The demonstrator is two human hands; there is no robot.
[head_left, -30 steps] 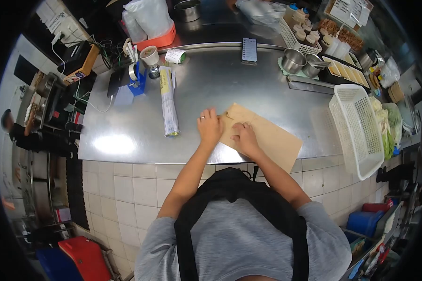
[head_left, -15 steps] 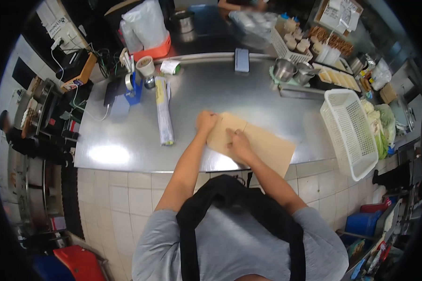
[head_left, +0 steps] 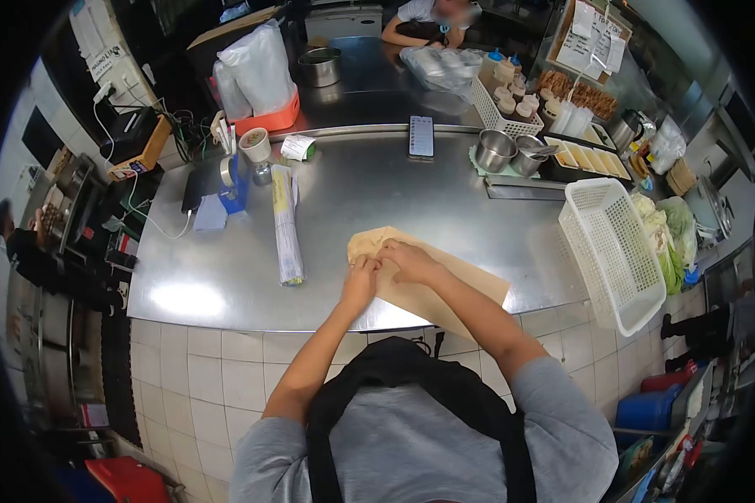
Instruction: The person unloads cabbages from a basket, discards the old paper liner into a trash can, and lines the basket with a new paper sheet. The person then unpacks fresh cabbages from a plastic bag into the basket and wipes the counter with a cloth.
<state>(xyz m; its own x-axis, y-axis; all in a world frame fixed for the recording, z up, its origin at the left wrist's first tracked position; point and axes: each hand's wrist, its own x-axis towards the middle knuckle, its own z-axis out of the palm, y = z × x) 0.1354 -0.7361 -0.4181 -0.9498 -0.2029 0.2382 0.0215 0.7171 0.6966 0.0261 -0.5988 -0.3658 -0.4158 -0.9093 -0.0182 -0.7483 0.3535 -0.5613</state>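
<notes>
A flat piece of brown paper, which looks like a paper bag, lies slantwise on the steel table, its right end reaching past the front edge. Its far left end is creased and crumpled. My left hand is closed on the near left edge, fingers pinching the paper. Close beside it, my right hand presses on the paper with bent fingers, the tips close to my left fingertips. What lies under the fingers is hidden.
Left of the paper lies a rolled plastic-wrapped bundle. A phone rests at the back of the steel table. Metal pots and a white plastic basket stand right. Another person's arm leans on the far counter.
My right hand has moved left across the paper towards my left hand. My left hand has come down to the near edge, and the paper's left end is now crumpled. The view has shifted.
</notes>
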